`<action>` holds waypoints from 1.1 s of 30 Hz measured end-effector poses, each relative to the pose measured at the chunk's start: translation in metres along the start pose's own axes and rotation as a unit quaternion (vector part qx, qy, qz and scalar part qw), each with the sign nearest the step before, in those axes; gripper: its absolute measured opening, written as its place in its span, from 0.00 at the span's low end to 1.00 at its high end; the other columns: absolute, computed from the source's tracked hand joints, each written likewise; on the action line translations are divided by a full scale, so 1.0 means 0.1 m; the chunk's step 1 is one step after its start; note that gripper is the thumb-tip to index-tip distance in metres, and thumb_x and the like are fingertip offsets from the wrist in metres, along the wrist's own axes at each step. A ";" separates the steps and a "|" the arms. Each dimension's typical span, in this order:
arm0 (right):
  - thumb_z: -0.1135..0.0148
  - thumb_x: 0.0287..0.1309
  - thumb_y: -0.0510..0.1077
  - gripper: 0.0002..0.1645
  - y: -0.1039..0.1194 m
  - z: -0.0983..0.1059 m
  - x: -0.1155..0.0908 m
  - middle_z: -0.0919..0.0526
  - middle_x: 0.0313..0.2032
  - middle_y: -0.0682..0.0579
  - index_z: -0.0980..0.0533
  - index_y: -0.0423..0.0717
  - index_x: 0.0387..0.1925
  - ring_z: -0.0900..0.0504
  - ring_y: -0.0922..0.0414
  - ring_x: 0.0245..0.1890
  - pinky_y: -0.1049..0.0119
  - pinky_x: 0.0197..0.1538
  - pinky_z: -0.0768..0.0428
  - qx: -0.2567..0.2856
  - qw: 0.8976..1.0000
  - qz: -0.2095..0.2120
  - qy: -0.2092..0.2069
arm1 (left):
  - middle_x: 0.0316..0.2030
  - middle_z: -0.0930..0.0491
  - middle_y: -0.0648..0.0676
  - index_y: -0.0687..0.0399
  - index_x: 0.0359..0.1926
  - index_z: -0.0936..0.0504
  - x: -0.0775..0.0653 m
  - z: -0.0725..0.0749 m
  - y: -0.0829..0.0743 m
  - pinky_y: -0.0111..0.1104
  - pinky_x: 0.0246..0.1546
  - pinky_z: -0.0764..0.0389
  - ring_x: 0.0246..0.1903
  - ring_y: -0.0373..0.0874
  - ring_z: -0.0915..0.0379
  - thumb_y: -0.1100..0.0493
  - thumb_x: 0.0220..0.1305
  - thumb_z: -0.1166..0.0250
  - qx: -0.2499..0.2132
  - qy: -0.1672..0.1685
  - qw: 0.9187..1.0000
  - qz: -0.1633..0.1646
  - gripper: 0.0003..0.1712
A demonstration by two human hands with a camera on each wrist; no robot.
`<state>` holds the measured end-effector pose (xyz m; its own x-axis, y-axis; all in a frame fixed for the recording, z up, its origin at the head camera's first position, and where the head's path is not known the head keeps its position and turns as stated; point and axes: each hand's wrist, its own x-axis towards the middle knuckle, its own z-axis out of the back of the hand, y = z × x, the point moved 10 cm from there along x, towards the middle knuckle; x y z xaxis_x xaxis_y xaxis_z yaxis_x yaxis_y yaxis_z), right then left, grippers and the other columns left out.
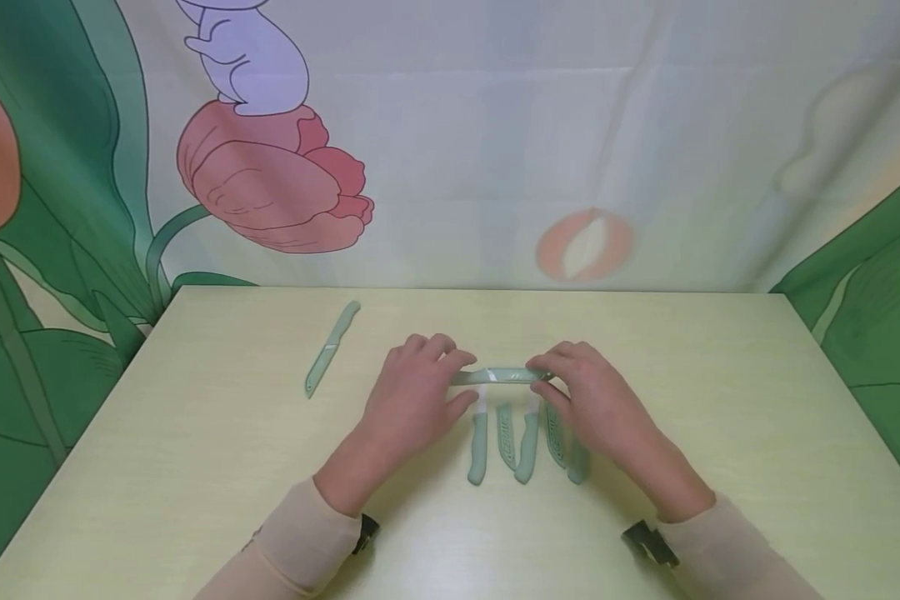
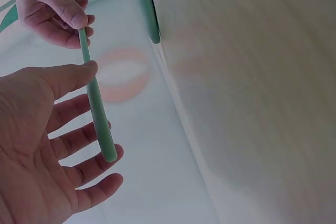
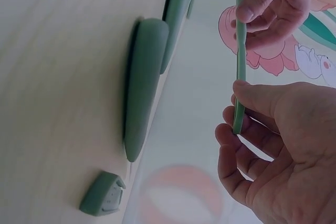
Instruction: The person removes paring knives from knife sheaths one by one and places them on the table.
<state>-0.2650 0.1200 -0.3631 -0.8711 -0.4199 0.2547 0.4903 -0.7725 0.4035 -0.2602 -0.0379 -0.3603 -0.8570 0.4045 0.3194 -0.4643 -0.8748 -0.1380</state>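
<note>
A pale green knife in its sheath is held level above the table between both hands. My left hand pinches its handle between thumb and fingers. The sheath end is pinched by my right hand; in the right wrist view the sheath lies between thumb and fingertips. Just below the hands, on the table, are a bare knife with a white blade, a loose sheath, another knife and another sheath. A third handle is partly hidden by my right hand.
Another sheathed knife lies slanted at the table's back left. The pale wooden table meets a printed curtain along its back edge. Dark wrist-camera mounts sit under the sleeves.
</note>
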 end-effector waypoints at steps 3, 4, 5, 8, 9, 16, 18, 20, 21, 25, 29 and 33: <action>0.29 0.53 0.41 0.17 0.03 0.00 0.00 0.20 0.42 0.56 0.19 0.50 0.46 0.27 0.56 0.43 0.61 0.46 0.23 -0.003 1.000 0.008 -0.003 | 0.44 0.25 0.45 0.41 0.52 0.19 0.00 -0.02 -0.02 0.36 0.38 0.30 0.42 0.45 0.33 0.45 0.56 0.30 0.008 0.010 1.000 -0.004 0.22; 0.30 0.54 0.42 0.16 0.04 0.00 0.00 0.20 0.42 0.56 0.19 0.50 0.46 0.27 0.56 0.43 0.61 0.46 0.23 -0.004 1.000 0.011 -0.003 | 0.43 0.25 0.45 0.41 0.51 0.19 0.00 -0.02 -0.03 0.35 0.37 0.31 0.41 0.45 0.33 0.45 0.56 0.30 0.011 0.013 1.000 -0.005 0.21; 0.30 0.54 0.42 0.16 0.04 0.00 0.00 0.20 0.42 0.56 0.19 0.50 0.46 0.27 0.56 0.44 0.61 0.46 0.23 -0.004 1.000 0.013 -0.004 | 0.43 0.25 0.45 0.41 0.51 0.19 0.00 -0.02 -0.03 0.35 0.37 0.31 0.41 0.45 0.33 0.46 0.56 0.30 0.012 0.014 1.000 -0.007 0.21; 0.30 0.54 0.42 0.16 0.05 0.00 0.00 0.20 0.42 0.56 0.19 0.50 0.46 0.27 0.56 0.44 0.61 0.46 0.23 -0.005 1.000 0.017 -0.005 | 0.40 0.25 0.44 0.43 0.49 0.18 0.00 -0.02 -0.05 0.32 0.35 0.31 0.38 0.44 0.33 0.48 0.56 0.29 0.011 0.014 1.000 -0.012 0.19; 0.30 0.55 0.42 0.16 0.06 0.00 0.00 0.20 0.42 0.56 0.19 0.50 0.46 0.27 0.56 0.44 0.61 0.46 0.23 -0.005 1.000 0.019 -0.006 | 0.40 0.25 0.44 0.43 0.49 0.17 0.00 -0.02 -0.05 0.32 0.35 0.32 0.38 0.44 0.33 0.49 0.56 0.29 0.010 0.013 1.000 -0.014 0.19; 0.30 0.54 0.42 0.16 0.07 0.01 -0.01 0.19 0.42 0.55 0.19 0.49 0.46 0.26 0.56 0.43 0.61 0.45 0.23 0.002 1.000 0.024 -0.010 | 0.33 0.25 0.43 0.45 0.42 0.15 0.00 0.01 -0.09 0.28 0.30 0.35 0.31 0.42 0.36 0.56 0.53 0.27 -0.003 -0.011 1.000 -0.029 0.13; 0.30 0.54 0.42 0.16 0.07 0.01 -0.01 0.19 0.42 0.55 0.19 0.49 0.46 0.26 0.56 0.43 0.61 0.45 0.23 0.003 1.000 0.024 -0.011 | 0.33 0.25 0.44 0.46 0.41 0.15 0.00 0.02 -0.09 0.28 0.30 0.34 0.30 0.42 0.37 0.58 0.53 0.27 -0.005 -0.012 0.999 -0.029 0.13; 0.30 0.54 0.42 0.16 0.07 0.01 -0.01 0.19 0.42 0.55 0.19 0.49 0.46 0.26 0.56 0.44 0.61 0.46 0.23 0.002 1.000 0.023 -0.010 | 0.32 0.25 0.44 0.47 0.42 0.15 0.00 0.02 -0.09 0.27 0.30 0.34 0.29 0.41 0.37 0.59 0.53 0.27 -0.008 -0.009 1.000 -0.028 0.13; 0.30 0.54 0.42 0.16 0.07 0.00 -0.01 0.19 0.42 0.55 0.19 0.49 0.46 0.26 0.56 0.44 0.61 0.46 0.23 0.000 1.000 0.023 -0.009 | 0.32 0.25 0.44 0.47 0.42 0.15 0.00 0.02 -0.09 0.27 0.30 0.34 0.29 0.41 0.37 0.60 0.53 0.27 -0.007 -0.007 1.000 -0.027 0.13; 0.30 0.54 0.43 0.16 0.06 -0.02 -0.01 0.20 0.42 0.56 0.19 0.49 0.46 0.26 0.56 0.44 0.61 0.46 0.23 -0.009 1.000 0.022 -0.003 | 0.32 0.26 0.44 0.48 0.42 0.14 0.00 0.00 -0.10 0.27 0.29 0.35 0.29 0.41 0.38 0.60 0.53 0.27 -0.006 0.003 1.000 -0.023 0.13; 0.30 0.54 0.44 0.16 0.06 -0.04 -0.01 0.19 0.41 0.57 0.19 0.49 0.46 0.25 0.56 0.43 0.61 0.45 0.23 -0.021 0.999 0.024 0.003 | 0.31 0.26 0.44 0.47 0.42 0.14 -0.01 -0.02 -0.10 0.26 0.28 0.35 0.28 0.40 0.39 0.59 0.54 0.27 -0.004 0.013 1.000 -0.018 0.13; 0.30 0.54 0.44 0.17 0.07 -0.04 -0.01 0.19 0.42 0.56 0.19 0.48 0.46 0.24 0.56 0.43 0.60 0.45 0.22 -0.033 0.999 0.021 0.009 | 0.31 0.27 0.43 0.47 0.42 0.14 -0.01 -0.03 -0.10 0.26 0.28 0.35 0.28 0.40 0.39 0.58 0.54 0.27 -0.003 0.020 1.000 -0.014 0.13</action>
<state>-0.2614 0.1130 -0.3644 -0.8503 -0.4603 0.2550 0.5242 -0.7834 0.3340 -0.2555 -0.0286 -0.3624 -0.8517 0.4401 0.2847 -0.4901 -0.8611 -0.1352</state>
